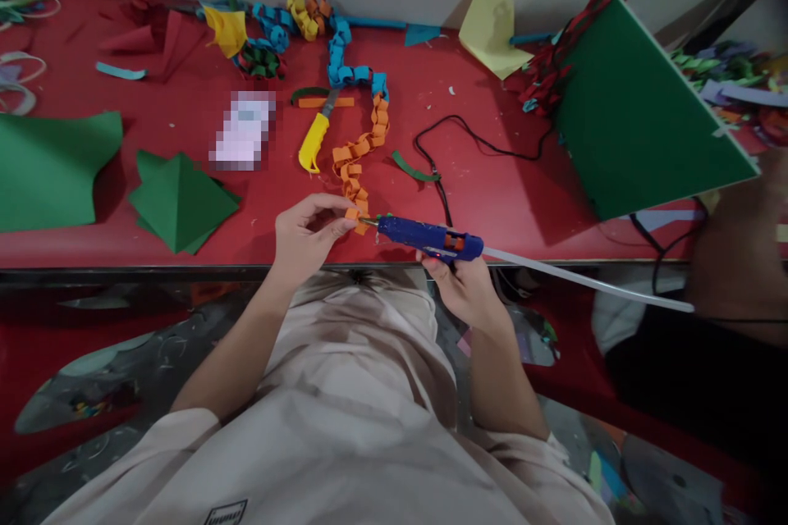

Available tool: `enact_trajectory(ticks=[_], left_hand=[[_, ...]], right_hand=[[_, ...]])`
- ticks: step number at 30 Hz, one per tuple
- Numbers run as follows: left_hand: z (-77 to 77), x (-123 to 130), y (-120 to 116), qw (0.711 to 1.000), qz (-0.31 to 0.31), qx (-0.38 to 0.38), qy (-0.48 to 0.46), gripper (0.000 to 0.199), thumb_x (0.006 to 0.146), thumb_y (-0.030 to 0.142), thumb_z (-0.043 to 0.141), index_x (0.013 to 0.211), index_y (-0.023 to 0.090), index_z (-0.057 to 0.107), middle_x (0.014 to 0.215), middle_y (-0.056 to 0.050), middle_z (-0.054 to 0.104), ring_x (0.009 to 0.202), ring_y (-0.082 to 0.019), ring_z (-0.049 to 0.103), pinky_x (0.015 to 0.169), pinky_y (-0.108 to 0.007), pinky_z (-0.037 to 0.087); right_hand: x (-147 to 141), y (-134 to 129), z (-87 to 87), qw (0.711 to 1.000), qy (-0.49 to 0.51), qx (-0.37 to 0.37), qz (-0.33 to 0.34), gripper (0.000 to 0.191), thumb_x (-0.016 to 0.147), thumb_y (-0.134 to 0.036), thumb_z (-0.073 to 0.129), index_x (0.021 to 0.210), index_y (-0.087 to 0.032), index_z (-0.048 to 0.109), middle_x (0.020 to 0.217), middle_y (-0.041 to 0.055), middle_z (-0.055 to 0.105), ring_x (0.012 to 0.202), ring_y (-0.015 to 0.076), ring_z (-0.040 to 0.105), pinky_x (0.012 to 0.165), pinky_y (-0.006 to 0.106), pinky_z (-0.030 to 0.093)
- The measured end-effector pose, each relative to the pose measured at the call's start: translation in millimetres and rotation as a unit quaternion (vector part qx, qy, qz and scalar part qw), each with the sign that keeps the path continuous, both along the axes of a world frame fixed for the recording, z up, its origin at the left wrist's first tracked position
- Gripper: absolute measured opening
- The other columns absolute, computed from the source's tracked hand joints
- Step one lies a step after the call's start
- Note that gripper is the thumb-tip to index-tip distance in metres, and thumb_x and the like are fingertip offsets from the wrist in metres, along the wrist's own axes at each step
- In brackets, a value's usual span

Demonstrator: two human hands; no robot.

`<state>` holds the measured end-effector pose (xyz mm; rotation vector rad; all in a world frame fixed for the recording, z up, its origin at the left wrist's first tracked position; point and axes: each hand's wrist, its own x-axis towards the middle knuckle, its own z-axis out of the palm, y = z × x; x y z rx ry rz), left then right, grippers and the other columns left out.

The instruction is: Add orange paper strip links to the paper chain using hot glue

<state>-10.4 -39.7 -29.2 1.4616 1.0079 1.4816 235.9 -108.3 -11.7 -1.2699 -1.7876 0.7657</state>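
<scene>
My left hand [313, 234] pinches the near end of a paper chain [377, 130], at an orange paper link [353, 216]. The chain's links are orange close to me and blue farther back, and it winds away across the table. In my right hand [460, 283] is a blue hot glue gun [424, 238], its nozzle pointing left at the orange link by my left fingertips. A long whitish glue stick [591, 283] sticks out of the gun's back. Whether nozzle and paper touch, I cannot tell.
On the red table [283, 217] lie a yellow-handled cutter [314, 143], a green paper strip [414, 167], folded green paper [180, 201] and a blurred-out pale rectangle [243, 131]. A black cord [480, 139] runs to the right. Another person's arm [739, 238] is beside a green board [652, 115].
</scene>
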Motion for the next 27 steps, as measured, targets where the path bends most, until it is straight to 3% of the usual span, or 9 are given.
enact_trajectory(ticks=[12,15,19,23,27], left_hand=[[-3.4,0.1,1.7,1.000,-0.004,0.017,-0.010,0.028,0.075,0.039,0.091,0.091,0.019,0.079,0.084,-0.005,0.077,0.076,-0.014,0.071,0.070,-0.022,0.060],[-3.6,0.0,2.1,1.000,0.000,0.015,-0.017,0.022,0.077,0.033,0.090,0.091,0.019,0.080,0.085,-0.004,0.077,0.077,-0.012,0.071,0.072,-0.020,0.059],[-4.6,0.3,3.1,1.000,0.009,0.010,-0.010,0.020,0.078,0.031,0.089,0.092,0.019,0.079,0.084,-0.004,0.076,0.076,-0.012,0.070,0.072,-0.020,0.058],[-7.0,-0.3,4.7,1.000,0.013,-0.006,-0.002,0.024,0.077,0.034,0.090,0.092,0.019,0.079,0.085,-0.004,0.076,0.078,-0.013,0.071,0.074,-0.022,0.059],[-8.5,-1.6,5.3,0.999,0.026,-0.007,0.021,0.028,0.077,0.038,0.089,0.093,0.018,0.078,0.086,-0.004,0.077,0.077,-0.013,0.071,0.073,-0.023,0.059]], right_hand=[[2.3,0.2,-3.2,1.000,0.019,0.008,0.000,0.028,0.102,-0.049,0.057,0.101,-0.023,0.067,0.093,0.0067,0.072,0.085,0.0221,0.070,0.076,0.033,0.057],[19.1,-2.6,-7.2,0.999,0.010,0.018,-0.042,0.031,0.100,-0.051,0.058,0.107,-0.022,0.068,0.098,0.0088,0.075,0.088,0.0247,0.072,0.081,0.038,0.059],[52.0,2.8,-2.7,0.988,-0.088,0.039,-0.121,0.036,0.097,-0.053,0.060,0.111,-0.020,0.068,0.098,0.0109,0.075,0.088,0.0279,0.072,0.080,0.041,0.058],[76.7,27.4,1.9,0.978,-0.180,0.007,-0.109,0.036,0.094,-0.052,0.063,0.107,-0.019,0.069,0.097,0.0110,0.073,0.081,0.0273,0.069,0.074,0.040,0.055],[89.8,48.0,-6.1,0.972,-0.214,0.011,-0.100,0.038,0.095,-0.051,0.061,0.108,-0.017,0.072,0.099,0.0135,0.074,0.092,0.0316,0.070,0.082,0.044,0.055]])
